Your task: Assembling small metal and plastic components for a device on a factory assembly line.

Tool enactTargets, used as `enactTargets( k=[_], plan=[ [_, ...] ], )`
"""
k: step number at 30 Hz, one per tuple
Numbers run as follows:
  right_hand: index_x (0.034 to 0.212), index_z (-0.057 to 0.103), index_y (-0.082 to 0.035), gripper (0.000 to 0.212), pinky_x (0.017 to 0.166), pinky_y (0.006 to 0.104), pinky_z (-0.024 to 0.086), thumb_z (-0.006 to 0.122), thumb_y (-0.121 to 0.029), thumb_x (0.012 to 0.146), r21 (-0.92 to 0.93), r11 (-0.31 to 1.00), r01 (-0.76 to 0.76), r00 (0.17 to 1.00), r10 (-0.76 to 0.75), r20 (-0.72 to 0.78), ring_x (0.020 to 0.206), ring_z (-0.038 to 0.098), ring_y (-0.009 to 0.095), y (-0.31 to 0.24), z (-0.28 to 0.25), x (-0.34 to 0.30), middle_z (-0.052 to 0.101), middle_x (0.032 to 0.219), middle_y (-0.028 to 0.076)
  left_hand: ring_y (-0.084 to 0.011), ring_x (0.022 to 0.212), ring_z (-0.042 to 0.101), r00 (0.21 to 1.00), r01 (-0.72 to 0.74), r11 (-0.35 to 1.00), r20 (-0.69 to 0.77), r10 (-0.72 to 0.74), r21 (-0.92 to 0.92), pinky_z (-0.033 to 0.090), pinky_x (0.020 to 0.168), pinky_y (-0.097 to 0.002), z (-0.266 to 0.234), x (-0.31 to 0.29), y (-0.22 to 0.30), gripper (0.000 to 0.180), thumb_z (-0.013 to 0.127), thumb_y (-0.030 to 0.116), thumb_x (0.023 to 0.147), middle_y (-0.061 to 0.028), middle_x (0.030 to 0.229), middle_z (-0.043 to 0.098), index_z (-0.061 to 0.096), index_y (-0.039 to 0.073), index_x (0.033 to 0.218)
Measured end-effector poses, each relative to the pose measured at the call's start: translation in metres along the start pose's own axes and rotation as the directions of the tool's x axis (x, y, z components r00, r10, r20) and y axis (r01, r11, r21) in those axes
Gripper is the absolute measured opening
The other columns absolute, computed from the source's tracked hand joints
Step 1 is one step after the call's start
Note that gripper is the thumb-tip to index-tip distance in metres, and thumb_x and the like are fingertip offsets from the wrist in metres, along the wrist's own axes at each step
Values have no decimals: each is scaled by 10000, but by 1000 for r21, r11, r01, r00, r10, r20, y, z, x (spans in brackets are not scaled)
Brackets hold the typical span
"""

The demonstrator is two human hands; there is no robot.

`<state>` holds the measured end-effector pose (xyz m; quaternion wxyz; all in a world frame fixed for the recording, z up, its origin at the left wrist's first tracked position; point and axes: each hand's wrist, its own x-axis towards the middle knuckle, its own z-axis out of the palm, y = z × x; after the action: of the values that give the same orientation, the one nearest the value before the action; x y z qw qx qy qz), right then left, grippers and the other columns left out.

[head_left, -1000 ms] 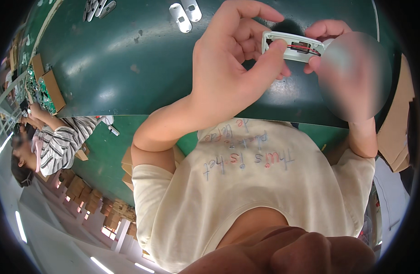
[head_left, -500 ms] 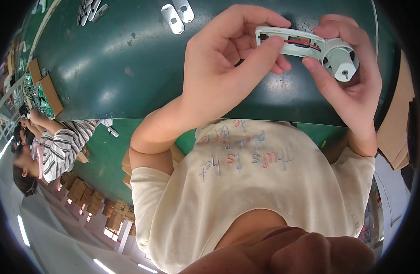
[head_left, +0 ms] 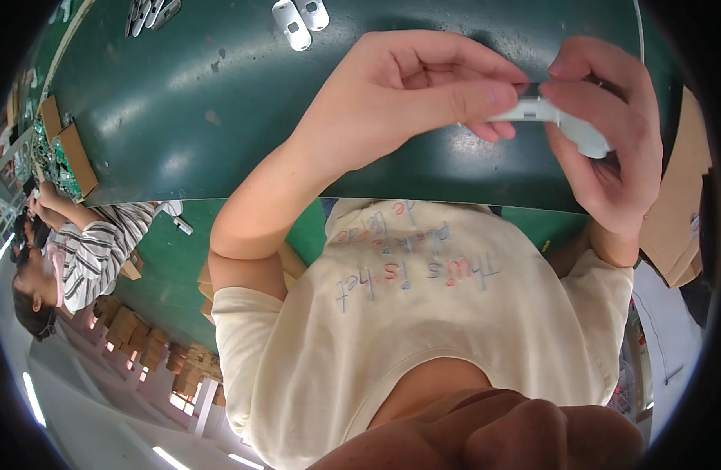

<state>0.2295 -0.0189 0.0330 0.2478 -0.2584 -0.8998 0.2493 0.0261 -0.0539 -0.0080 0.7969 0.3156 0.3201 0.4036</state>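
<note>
A white plastic fan body (head_left: 526,111) with a long handle and rounded end is held above the green table, its narrow side now facing up. My left hand (head_left: 423,98) pinches the handle end between thumb and fingers. Around the rounded end, the fingers of my right hand (head_left: 623,125) are wrapped, hiding much of it. The open inside with its wires and the motor are out of sight. Beyond my left hand lie two silvery oblong plates (head_left: 290,27), each with a hole.
Several slim metal pieces (head_left: 151,14) lie at the table's far left. A cardboard box (head_left: 78,160) with green circuit boards stands by the left edge, near a person in a striped shirt (head_left: 102,243). Brown cardboard (head_left: 674,204) stands at the right, beside the table.
Both hands have rolled the fan body, so its open inside, red and black wires and motor no longer show. The hands have moved slightly toward me.
</note>
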Motion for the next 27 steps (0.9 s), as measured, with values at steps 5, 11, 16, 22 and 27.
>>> enactTargets(
  k=[5, 11, 16, 22, 27],
  plan=[
    [962, 556, 44, 320, 721, 341, 493, 623, 80, 652, -7, 998, 56, 994, -57, -91, 893, 589, 326, 16, 0, -7, 558, 977, 196, -141, 771, 642, 968, -212, 964, -102, 230, 161, 520, 709, -256, 9, 0, -15, 217, 656, 45, 802, -90, 894, 663, 624, -29, 1004],
    [935, 556, 34, 335, 689, 338, 517, 637, 125, 623, -123, 978, 168, 976, -183, -118, 867, 601, 318, 27, 16, -10, 562, 971, 189, -168, 678, 645, 804, -462, 483, 123, 581, 744, 516, 599, -245, 2, 7, -24, 256, 679, 41, 691, -62, 833, 652, 617, 45, 940],
    [912, 567, 38, 347, 669, 321, 526, 640, 144, 590, -259, 948, 186, 968, -222, -117, 857, 599, 307, 25, 21, -11, 566, 978, 187, -207, 606, 602, 627, -472, 79, 272, 730, 878, 495, 515, -294, 8, 14, -28, 221, 631, 34, 673, -54, 719, 588, 571, 35, 885],
    [931, 570, 58, 371, 674, 330, 519, 630, 150, 576, -251, 943, 218, 972, -233, -32, 845, 590, 302, 22, 19, -9, 565, 999, 196, -210, 567, 548, 694, -477, 75, 323, 643, 876, 466, 467, -300, 8, 8, -17, 195, 627, 43, 617, -50, 685, 504, 512, 42, 775],
    [925, 566, 57, 362, 696, 337, 511, 650, 133, 580, -292, 931, 219, 972, -233, -12, 843, 593, 305, 22, 25, -8, 567, 1002, 194, -205, 589, 557, 683, -421, -3, 319, 657, 907, 471, 481, -291, 5, 5, -21, 183, 622, 48, 641, -59, 709, 515, 517, 32, 790]
  ],
)
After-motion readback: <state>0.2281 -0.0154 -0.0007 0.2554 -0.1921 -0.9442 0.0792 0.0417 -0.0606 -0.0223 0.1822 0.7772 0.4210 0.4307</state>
